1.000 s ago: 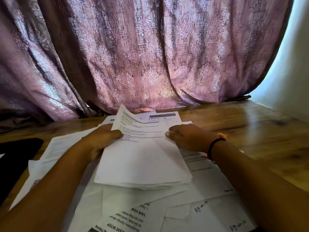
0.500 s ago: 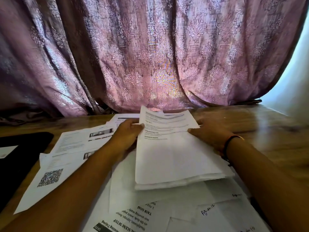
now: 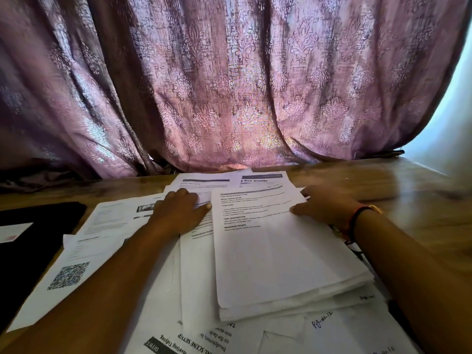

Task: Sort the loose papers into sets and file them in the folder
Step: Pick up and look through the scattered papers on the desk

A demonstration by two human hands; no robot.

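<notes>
A stack of papers (image 3: 281, 251) lies on the wooden table (image 3: 413, 200), just right of the middle of the view, its printed top sheet facing up with the text at the far end.

The left hand (image 3: 178, 210) lies flat at about 10 o'clock of the stack, fingers straight and close together on the sheets beneath, thumb tip touching the stack's left edge. The right hand (image 3: 324, 205) rests at about 1 o'clock of the stack, fingers spread: the thumb lies on the top sheet near its right edge and the other fingers reach the far right corner. It pinches nothing that I can make out. A dark bracelet (image 3: 356, 221) circles the right wrist.

Loose papers (image 3: 194, 290) spread under and around the stack. At 12 o'clock a headed sheet (image 3: 263, 178) pokes out; at 8 o'clock lies a sheet with a square code (image 3: 69, 275); at 5 o'clock a sheet bears handwriting (image 3: 322, 320).

At 9 o'clock, well apart from the stack, a black cover (image 3: 33, 251) lies on the table with a small white slip (image 3: 12, 232) on it; whether it is the folder I cannot tell.

A mauve patterned curtain (image 3: 229, 85) hangs behind the table.
</notes>
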